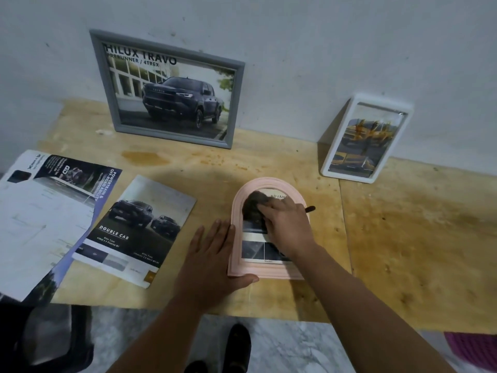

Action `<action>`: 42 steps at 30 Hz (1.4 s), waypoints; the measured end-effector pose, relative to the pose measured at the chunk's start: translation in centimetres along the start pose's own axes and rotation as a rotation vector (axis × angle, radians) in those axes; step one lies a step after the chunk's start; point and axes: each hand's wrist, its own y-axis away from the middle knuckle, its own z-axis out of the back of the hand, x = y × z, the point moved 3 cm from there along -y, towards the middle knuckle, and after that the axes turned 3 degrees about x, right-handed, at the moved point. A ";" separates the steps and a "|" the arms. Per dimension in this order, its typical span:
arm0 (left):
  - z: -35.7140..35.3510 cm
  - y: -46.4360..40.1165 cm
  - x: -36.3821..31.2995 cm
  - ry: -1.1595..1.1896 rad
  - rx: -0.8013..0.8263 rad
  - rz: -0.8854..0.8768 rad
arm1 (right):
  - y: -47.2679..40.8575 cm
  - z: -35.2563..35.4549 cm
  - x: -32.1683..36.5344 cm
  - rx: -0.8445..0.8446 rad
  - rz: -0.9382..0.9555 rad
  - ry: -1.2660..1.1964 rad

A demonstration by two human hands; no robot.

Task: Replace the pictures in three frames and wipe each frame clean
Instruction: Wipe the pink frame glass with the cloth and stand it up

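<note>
A pink arched frame [236,211] lies flat on the wooden table [403,238], with a brochure picture inside it. My right hand [287,224] grips a dark cloth [254,204] and presses it on the glass near the arch. My left hand [212,254] lies flat with straight fingers against the frame's left edge, its thumb along the bottom rim. A grey frame [107,84] holding a truck picture leans on the wall at the back. A white frame [336,146] with a yellow picture leans on the wall at the right.
Loose brochure pages [139,230] and a folded brochure [53,211] lie on the table's left part, hanging over its front edge. A small dark object [310,209] pokes out behind the pink frame. A dark chair [53,337] stands below left, a purple thing [473,348] below right.
</note>
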 end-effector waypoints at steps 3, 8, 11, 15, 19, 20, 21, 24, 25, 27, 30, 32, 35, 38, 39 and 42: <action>-0.2 0.0 0.1 0.001 -0.023 -0.014 | 3.2 -0.2 0.8 -0.054 0.107 -0.013; -0.3 0.2 0.2 0.023 -0.088 -0.031 | 7.5 -0.1 1.4 0.017 0.212 -0.252; -0.2 0.1 0.1 0.021 -0.085 -0.031 | 7.9 1.7 0.4 0.138 -0.177 -0.986; -0.1 0.2 0.0 0.014 -0.071 -0.021 | 7.6 3.0 -0.9 0.040 -0.538 -1.718; -0.1 0.2 0.0 0.019 -0.064 -0.011 | 7.4 2.4 -0.3 0.117 -0.710 -2.401; -0.1 0.2 0.0 0.021 -0.064 -0.014 | 7.4 2.2 -0.1 0.124 -0.721 -2.462; -0.1 0.2 0.0 0.021 -0.064 -0.016 | 7.3 1.9 0.0 0.126 -0.721 -2.492; -0.1 0.2 0.0 0.019 -0.060 -0.016 | 7.1 1.4 0.2 0.176 -0.691 -2.473; -0.1 0.2 0.0 0.019 -0.057 -0.015 | 7.0 1.4 0.3 0.209 -0.676 -2.441; 0.0 0.2 0.0 0.018 -0.049 -0.011 | 6.4 1.5 0.2 0.276 -0.645 -2.401; 0.0 0.2 0.0 0.022 -0.044 -0.009 | 5.2 2.0 -0.5 0.318 -0.629 -2.294; 0.0 0.2 0.0 0.024 -0.045 -0.010 | 4.0 2.7 -1.3 0.259 -0.620 -2.072; 0.0 0.1 0.0 0.034 -0.044 -0.011 | 1.3 3.9 -2.4 -0.019 -0.602 -1.373; -0.1 0.1 0.1 0.026 -0.028 -0.012 | -1.0 2.3 -2.2 -0.049 -0.288 -0.595; -0.1 0.2 0.1 0.027 -0.023 -0.009 | -1.2 0.9 -1.7 0.011 -0.207 -0.343; 0.0 0.2 0.1 0.023 -0.012 -0.001 | -0.7 -1.7 -0.7 -0.016 -0.101 0.055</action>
